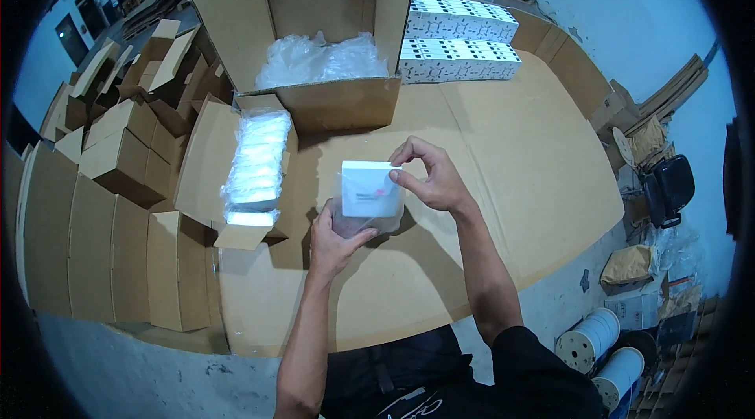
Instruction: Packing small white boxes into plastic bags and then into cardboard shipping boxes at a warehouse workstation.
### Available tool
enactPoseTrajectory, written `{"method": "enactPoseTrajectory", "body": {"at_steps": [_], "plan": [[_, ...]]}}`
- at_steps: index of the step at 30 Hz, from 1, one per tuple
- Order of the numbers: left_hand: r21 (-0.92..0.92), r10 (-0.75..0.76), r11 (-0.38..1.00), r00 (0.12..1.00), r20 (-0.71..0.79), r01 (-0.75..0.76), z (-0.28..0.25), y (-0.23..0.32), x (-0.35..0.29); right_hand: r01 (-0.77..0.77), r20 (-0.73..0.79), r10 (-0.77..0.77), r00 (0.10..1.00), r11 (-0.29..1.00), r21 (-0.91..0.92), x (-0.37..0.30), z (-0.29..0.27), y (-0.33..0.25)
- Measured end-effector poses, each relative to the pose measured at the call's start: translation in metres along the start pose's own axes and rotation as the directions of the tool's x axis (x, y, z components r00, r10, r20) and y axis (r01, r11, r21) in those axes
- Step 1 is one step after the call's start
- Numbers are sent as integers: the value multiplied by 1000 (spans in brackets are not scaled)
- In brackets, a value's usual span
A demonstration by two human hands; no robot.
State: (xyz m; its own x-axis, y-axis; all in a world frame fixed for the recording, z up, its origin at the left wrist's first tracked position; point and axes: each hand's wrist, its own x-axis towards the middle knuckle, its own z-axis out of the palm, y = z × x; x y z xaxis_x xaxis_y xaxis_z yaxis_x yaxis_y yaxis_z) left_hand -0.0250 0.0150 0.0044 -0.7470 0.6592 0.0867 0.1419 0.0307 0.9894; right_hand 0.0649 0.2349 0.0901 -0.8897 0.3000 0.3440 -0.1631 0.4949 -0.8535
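A flat white square piece with a small pink mark [370,189], in a clear plastic bag, is held above the cardboard-covered table [543,152]. My left hand [334,244] grips the bag's lower left side from below. At the upper right corner, my right hand [434,177] pinches the edge between thumb and fingers. Left of my hands lies an open small carton [206,159] with a row of white pieces in clear wrap [259,156]. Behind it stands a large open cardboard box [342,101] holding crumpled clear plastic bags [318,64].
Two rows of white boxes with black patterns [460,64] stand at the far side of the table. Many brown cartons [130,152] crowd the left. On the right, beyond the table edge, are a black chair [668,189] and cable reels [586,340] on the floor.
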Motion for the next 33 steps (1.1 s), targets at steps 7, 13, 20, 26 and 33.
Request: {"method": "enactPoseTrajectory", "body": {"at_steps": [7,13,20,26,33], "plan": [[-259,-55,964,998,30,61,4,-2,0,-50,90,52,995,999,-15,1,3,6],[-266,-114,959,992,-47,98,4,-3,2,-81,-93,106,990,966,244,-11,28,20],[-292,-126,951,989,-82,97,6,2,2,-403,-52,480,876,787,468,-56,70,16],[-286,-85,956,994,-69,62,10,1,2,-330,-197,538,820,725,605,-57,87,10],[-305,-55,952,992,-115,17,9,3,-1,-234,-186,500,846,661,713,-59,87,7]]}}
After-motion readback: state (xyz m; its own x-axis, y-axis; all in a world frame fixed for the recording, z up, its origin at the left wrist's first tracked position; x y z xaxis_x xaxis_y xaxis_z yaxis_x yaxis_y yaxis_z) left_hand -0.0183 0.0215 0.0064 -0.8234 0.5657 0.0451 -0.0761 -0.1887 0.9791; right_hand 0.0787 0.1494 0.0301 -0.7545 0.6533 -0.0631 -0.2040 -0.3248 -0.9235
